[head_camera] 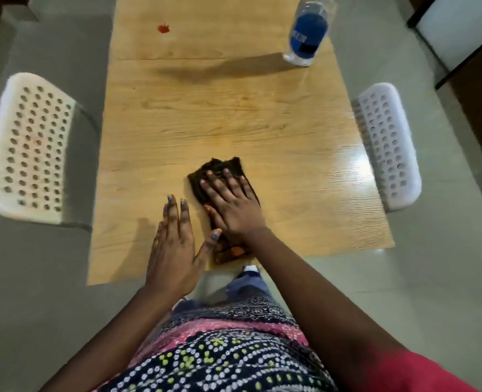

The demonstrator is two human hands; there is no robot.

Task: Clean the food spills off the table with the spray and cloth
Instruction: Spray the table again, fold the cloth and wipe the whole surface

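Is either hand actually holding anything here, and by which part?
Nothing is gripped. The right hand presses flat on the middle of the dark cloth; the left hand lies flat on the table.

Floor: pale grey glossy tiles [446, 278] | Seating: two white perforated plastic chairs [30, 145] [386, 145] are set at opposite sides | Far right: dark-framed white panel [454, 29] | Light: glare is reflected near right chair

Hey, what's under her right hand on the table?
A dark cloth, pressed flat by the right hand. Beneath the cloth only the wooden table shows around it; any spill below is hidden.
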